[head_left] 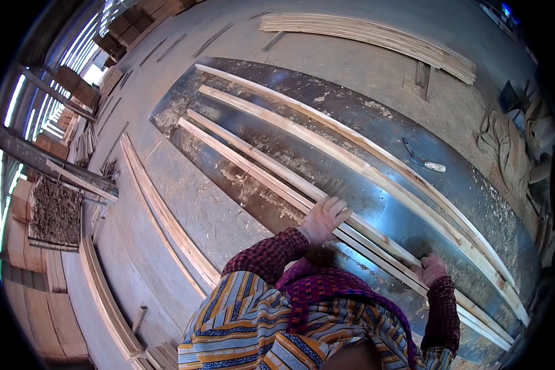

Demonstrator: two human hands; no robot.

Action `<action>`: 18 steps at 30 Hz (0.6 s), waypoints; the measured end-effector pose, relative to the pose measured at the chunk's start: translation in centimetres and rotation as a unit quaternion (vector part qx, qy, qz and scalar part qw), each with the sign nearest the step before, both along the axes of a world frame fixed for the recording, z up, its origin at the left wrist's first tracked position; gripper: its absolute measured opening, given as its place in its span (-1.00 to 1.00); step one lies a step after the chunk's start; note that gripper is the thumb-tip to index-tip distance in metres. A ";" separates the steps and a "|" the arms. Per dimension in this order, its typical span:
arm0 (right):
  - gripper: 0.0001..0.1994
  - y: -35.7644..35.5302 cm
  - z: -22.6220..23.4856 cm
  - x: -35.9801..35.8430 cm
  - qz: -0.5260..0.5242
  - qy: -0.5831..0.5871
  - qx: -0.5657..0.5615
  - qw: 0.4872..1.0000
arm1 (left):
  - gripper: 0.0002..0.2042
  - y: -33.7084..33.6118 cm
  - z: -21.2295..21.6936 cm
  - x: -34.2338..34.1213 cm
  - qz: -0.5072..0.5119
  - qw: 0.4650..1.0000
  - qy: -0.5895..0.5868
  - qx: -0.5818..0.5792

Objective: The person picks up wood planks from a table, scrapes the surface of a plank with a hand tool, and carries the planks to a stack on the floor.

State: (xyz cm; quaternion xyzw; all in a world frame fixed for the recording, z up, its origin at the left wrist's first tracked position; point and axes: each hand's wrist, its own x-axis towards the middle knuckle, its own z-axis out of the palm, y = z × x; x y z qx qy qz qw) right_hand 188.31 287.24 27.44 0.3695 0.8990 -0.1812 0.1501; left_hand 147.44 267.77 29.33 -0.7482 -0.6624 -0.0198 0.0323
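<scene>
Long, pale wooden strips lie lengthwise on a dark metal-topped table [351,111] dusted with sawdust. My left hand [325,219] reaches across the nearer wooden strips [253,171], its fingers curled over them. Further right, my right hand [430,269] grips the same group close to my body; its fingertips are partly hidden behind the wood. Just beyond my hands, one strip [246,145] runs slightly apart from the close pair at its left end. Two more boards, a wide one [302,132] and a farther one [302,106], lie beyond.
A hand tool with a pale handle [435,166] lies on the table's far side. A stack of thin boards [364,37] sits beyond the table. Long strips [160,203] rest to the left, near a crate of dark scraps [55,209]. Sacks [505,142] lie at right.
</scene>
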 end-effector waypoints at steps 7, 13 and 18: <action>-0.49 2.4 4.3 -8.5 -0.070 -0.015 -0.022 0.997 | -0.24 2.5 0.6 -1.2 0.019 0.978 -0.007 -0.208; -0.39 7.8 0.5 -16.1 -0.053 0.020 0.150 0.987 | -0.34 3.2 1.7 -1.2 0.007 0.973 0.007 -0.229; -0.44 6.3 0.6 -18.2 -0.010 -0.012 -0.019 1.000 | -0.33 3.3 1.6 -1.5 0.000 0.973 -0.011 -0.229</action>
